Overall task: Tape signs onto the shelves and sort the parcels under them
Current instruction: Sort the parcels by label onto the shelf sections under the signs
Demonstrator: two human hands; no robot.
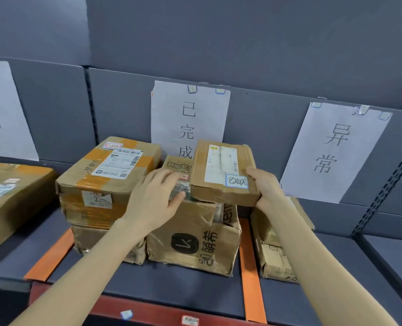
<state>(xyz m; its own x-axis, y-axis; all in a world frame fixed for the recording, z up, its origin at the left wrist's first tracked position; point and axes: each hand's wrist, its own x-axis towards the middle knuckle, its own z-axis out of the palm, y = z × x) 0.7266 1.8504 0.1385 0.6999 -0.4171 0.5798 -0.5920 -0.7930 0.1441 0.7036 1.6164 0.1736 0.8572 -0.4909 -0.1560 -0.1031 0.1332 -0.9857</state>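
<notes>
Grey shelf point(171, 283) below the middle sign point(188, 114) carries a stack point(190, 243) of boxes. I see my right hand point(266, 189) gripping a small parcel point(221, 175) by its right end, fingers point(251, 171) curled round it, at the stack's top. My left hand point(153, 198) lies flat on the stack beside it, fingers straight.

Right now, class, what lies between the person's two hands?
Head view: the small parcel, held by the right hand; the left hand lies beside it.
</notes>
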